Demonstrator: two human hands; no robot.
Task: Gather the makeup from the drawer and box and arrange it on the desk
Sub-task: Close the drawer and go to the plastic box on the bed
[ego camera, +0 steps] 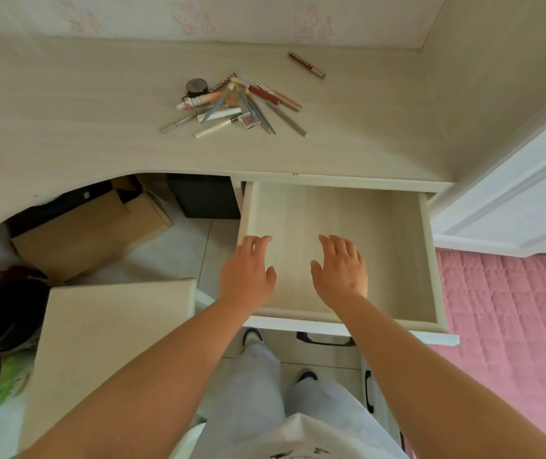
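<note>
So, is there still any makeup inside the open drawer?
No, the drawer shows only its bare bottom; the makeup lies on the desk.

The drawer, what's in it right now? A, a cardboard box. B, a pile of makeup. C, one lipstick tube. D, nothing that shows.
D: the open drawer shows only bare floor under both hands, left hand and right hand; the makeup lies on the desk.
</note>
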